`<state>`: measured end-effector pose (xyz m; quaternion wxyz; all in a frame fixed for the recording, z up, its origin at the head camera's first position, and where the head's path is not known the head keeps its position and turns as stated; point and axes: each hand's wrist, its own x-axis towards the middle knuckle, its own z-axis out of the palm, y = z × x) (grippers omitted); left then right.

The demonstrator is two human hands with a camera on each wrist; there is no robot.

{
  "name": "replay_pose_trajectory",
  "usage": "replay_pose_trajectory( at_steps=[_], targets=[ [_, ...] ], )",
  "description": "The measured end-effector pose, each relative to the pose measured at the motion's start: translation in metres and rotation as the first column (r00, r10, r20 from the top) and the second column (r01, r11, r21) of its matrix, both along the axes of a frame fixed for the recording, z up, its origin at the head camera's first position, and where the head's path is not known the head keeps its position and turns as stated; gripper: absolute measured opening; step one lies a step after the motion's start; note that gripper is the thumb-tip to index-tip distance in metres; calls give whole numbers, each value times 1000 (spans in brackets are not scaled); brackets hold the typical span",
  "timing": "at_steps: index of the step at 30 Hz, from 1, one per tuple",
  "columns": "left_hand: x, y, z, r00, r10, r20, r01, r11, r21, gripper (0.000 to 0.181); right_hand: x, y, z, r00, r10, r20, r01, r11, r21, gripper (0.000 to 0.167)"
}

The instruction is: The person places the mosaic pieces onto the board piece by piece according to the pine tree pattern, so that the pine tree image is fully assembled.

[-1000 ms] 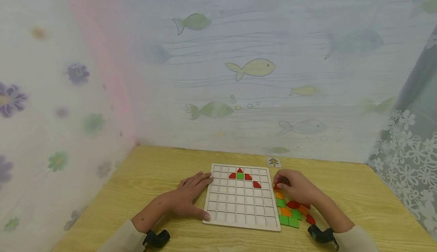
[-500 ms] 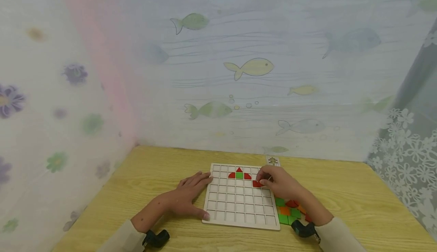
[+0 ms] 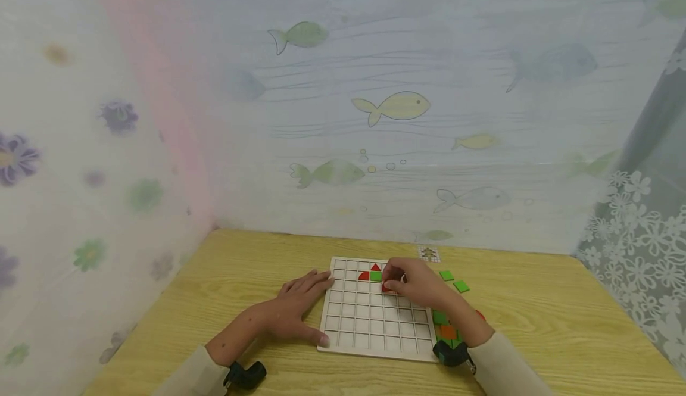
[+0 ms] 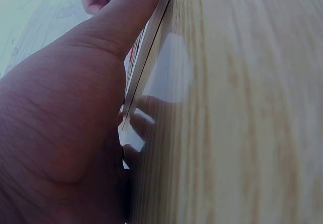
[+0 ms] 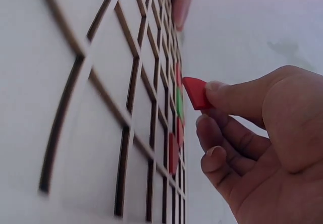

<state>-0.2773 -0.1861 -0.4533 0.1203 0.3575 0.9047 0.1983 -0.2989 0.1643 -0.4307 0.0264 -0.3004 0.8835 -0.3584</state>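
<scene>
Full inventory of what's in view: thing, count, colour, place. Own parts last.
Table: 1, yellow, foreground
Grid board: 1, pale, on table
Triangle: 1, red, board's far part
Set square: 1, green, nearer than triangle
Other set pieces: at least 2, red, by set square
Held piece: 1, red, over board
Loose pile: count partly hidden, green/orange/red, right of board
Loose squares: 2, green, beyond pile
Card: 1, multicoloured, table's far edge
Fish sheet: 1, whitish, behind
Flower sheet: 1, whitish, left
Lace: 1, white, right
Sleeves: 2, cream, bottom
Wrist devices: 2, black, sleeve ends
Left hand: 1, bare, board's left edge
Right hand: 1, bare, pinching held piece
</scene>
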Motion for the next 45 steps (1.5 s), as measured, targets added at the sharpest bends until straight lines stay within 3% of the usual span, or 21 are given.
replay_pose_trajectory(
  at_steps=[7, 17, 27, 37, 45],
  targets=[
    [0, 0, 0, 1000, 1, -3, -1, 1000, -2, 115, -3, -21, 3, 1000, 10, 22, -9, 999, -45, 5],
    [0, 2, 1, 1000, 6, 3, -6, 1000, -4, 115, -9, -50, 4, 999, -31, 14, 31, 999, -33, 6],
    [-1, 0, -1, 1000, -1, 9, 1, 1000, 3, 113, -12, -73, -1, 1000, 3, 26, -1, 996, -90, 6],
    [1, -1, -1, 1000, -3, 27, 2, 1000, 15, 112, -11, -76, -9, 1000, 21, 23, -19, 996, -83, 13],
    [0, 0, -1, 1000, -2, -3, 2, 1000, 11, 113, -12, -75, -12, 1000, -27, -13, 26, 999, -43, 16]
  ],
)
